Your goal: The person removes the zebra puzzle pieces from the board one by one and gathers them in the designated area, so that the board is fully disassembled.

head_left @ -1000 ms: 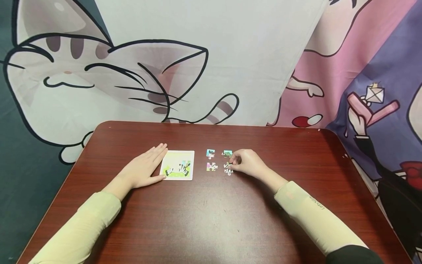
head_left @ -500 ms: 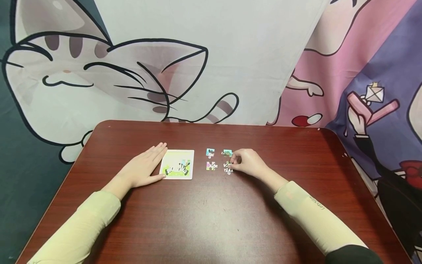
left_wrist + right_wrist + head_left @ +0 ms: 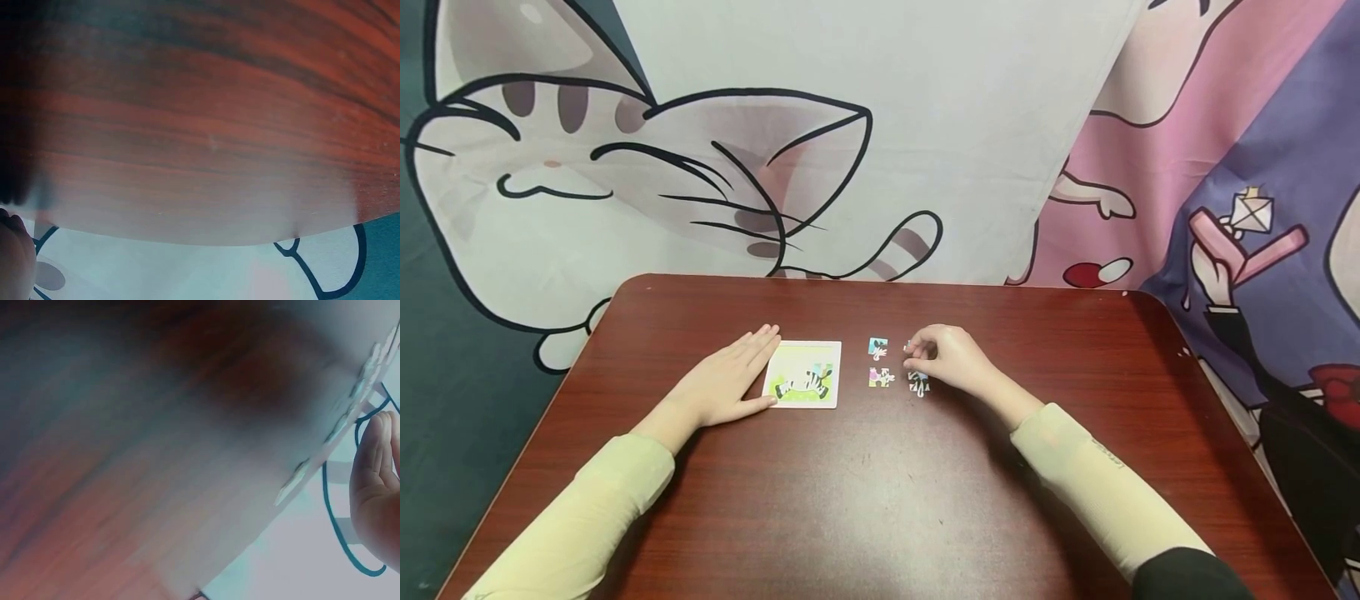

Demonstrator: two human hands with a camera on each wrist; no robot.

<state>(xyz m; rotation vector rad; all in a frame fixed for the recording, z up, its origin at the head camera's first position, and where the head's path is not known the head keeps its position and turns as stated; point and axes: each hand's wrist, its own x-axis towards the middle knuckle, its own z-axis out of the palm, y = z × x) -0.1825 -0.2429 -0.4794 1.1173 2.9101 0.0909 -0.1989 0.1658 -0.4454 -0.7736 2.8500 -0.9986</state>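
Observation:
My left hand [image 3: 730,383] lies flat, fingers straight, on the left edge of a white puzzle board [image 3: 805,350] with a zebra picture. My right hand [image 3: 951,358] hovers over the right-hand loose puzzle pieces, its thumb and index finger curved with a gap between them; I see nothing held. Just below it lies a black-and-white striped piece [image 3: 918,384]. A blue-green piece [image 3: 907,345] is mostly hidden behind the fingers. Left of these lie a blue piece with a dark ear shape [image 3: 877,347] and a pink-and-green piece [image 3: 881,377].
The brown wooden table [image 3: 880,500] carries the board and pieces. Behind it hangs a cartoon cloth [image 3: 925,125]. In the right wrist view a loose piece [image 3: 292,481] shows edge-on. Mostly tabletop [image 3: 206,125] fills the left wrist view.
My right hand has left the lower right puzzle piece and shifted up and left, now covering most of the upper right piece. My left hand stays on the board.

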